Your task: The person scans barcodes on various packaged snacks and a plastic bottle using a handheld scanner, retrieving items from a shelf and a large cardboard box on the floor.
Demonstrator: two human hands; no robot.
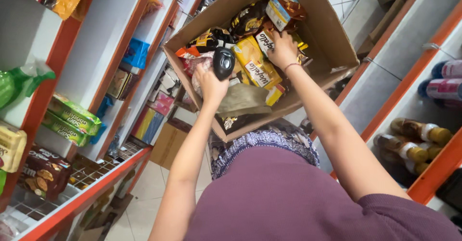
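the left hand is clenched round a small black handheld device, holding it up at the near-left edge of the open cardboard box so it stays clear of the snack packs. the right hand reaches into the box's middle, fingers grasping a white-and-brown packet beside a yellow wafer pack. orange-edged shelves flank the aisle.
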